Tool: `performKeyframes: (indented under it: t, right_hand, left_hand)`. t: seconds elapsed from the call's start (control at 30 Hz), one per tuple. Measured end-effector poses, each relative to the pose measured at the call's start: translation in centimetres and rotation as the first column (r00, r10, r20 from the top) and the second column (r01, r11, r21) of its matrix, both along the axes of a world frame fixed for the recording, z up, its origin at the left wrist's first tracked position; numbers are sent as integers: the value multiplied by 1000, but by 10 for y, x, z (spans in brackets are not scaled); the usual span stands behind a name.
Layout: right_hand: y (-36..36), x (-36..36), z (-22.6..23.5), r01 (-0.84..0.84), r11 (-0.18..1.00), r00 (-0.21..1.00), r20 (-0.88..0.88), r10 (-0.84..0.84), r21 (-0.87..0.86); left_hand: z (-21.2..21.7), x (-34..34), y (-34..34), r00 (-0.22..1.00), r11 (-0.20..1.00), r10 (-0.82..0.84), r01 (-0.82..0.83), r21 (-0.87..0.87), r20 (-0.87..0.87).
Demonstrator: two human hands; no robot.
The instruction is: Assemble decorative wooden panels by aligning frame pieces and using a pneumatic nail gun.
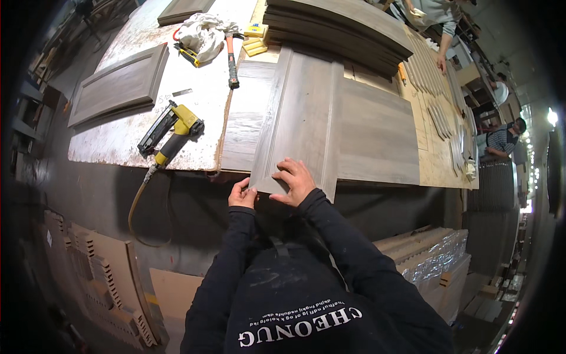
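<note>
A long grey-brown wood cabinet door (303, 112) with a raised frame lies in front of me, its near end jutting past the table edge. At its near left corner, my left hand (243, 193) is closed on the edge, thumb on top. My right hand (295, 183) rests on the near end of the door with its fingers spread. Beneath the door lies a flat grey panel (377, 133), showing on the right. A lighter grained board (247, 112) shows on the left.
A yellow-black nail gun (177, 131) with a hose lies left, near a framed door (121, 85). Beyond are a hammer (232, 65), white rag (203, 35) and yellow blocks (255, 46). A panel stack (342, 32) stands behind. A co-worker's hand (441, 62) is near wood strips (421, 65).
</note>
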State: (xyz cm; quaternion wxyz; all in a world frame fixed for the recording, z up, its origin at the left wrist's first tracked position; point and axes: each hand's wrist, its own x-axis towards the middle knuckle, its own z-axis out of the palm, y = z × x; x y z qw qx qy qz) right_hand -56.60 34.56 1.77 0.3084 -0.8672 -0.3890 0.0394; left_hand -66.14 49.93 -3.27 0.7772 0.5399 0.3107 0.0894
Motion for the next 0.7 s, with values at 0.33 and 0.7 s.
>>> performKeyframes:
  t: [0.33,0.7]
  right_hand:
    - [0,3,-1,8,1000,1000,-10,-8,15]
    - [1,3,-2,3,1000,999,-35,-3,8]
  left_hand:
    - [-6,2,-13,991,970,136,-135,201,9]
    - [12,0,-21,982,942,176,-188,277,68]
